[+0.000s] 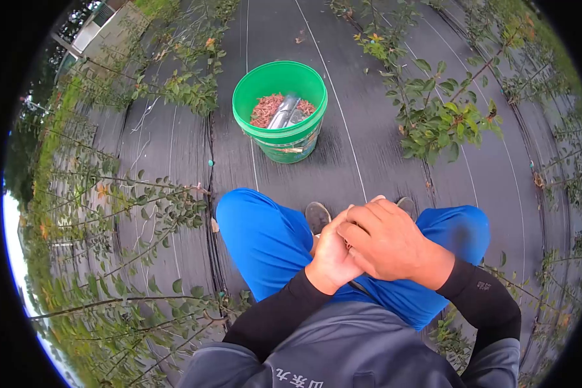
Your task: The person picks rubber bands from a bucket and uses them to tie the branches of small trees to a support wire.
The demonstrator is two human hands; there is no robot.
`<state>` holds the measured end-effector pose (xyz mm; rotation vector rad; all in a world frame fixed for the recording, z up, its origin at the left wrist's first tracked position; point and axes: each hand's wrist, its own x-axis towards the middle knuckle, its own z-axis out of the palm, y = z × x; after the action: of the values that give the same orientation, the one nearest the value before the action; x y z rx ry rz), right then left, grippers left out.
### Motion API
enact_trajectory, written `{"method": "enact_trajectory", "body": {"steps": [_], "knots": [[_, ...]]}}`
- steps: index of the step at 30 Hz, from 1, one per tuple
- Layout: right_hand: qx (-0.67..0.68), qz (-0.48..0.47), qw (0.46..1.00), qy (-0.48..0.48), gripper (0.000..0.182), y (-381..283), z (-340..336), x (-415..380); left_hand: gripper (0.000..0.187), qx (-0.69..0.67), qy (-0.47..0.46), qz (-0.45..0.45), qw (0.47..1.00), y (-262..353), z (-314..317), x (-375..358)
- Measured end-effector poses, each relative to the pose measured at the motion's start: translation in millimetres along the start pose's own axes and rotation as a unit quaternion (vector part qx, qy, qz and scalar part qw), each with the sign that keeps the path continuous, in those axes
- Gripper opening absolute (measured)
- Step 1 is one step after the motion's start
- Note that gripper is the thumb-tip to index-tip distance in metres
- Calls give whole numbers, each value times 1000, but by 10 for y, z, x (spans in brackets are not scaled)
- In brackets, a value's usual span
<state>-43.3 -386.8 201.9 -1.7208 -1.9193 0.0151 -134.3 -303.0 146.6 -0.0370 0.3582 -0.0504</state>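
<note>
The palm and most fingers of the left hand are covered by the right hand, which is laid over it; whether anything is held between them cannot be told. The two shoes are largely hidden behind the hands and the blue trousers. The lower part of the metal scoop is buried in the reddish material inside the green bucket, and that material is too small to be identified. The label on the bucket's wall cannot be read. The print on the grey jacket is cut off by the bottom edge.
</note>
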Motion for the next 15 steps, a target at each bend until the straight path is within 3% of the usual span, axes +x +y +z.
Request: {"method": "enact_trajectory", "body": {"steps": [3,5,7,8,10,15], "knots": [[-22,7,1000,18,29,72,169,26,30,-38,-45,29,998,103,-76,32],[-103,13,991,82,29,120,259,71,27,-44,-49,46,997,162,-188,99],[-105,19,991,84,35,186,354,71,24,-75,-191,43,978,243,-349,197],[-105,33,990,86,42,200,370,73,24,-73,-194,45,977,258,-354,211],[-73,51,991,99,45,192,351,103,25,3,10,101,995,321,-227,196],[-32,134,974,181,57,274,240,10,30,-49,62,223,972,993,-145,567]]}}
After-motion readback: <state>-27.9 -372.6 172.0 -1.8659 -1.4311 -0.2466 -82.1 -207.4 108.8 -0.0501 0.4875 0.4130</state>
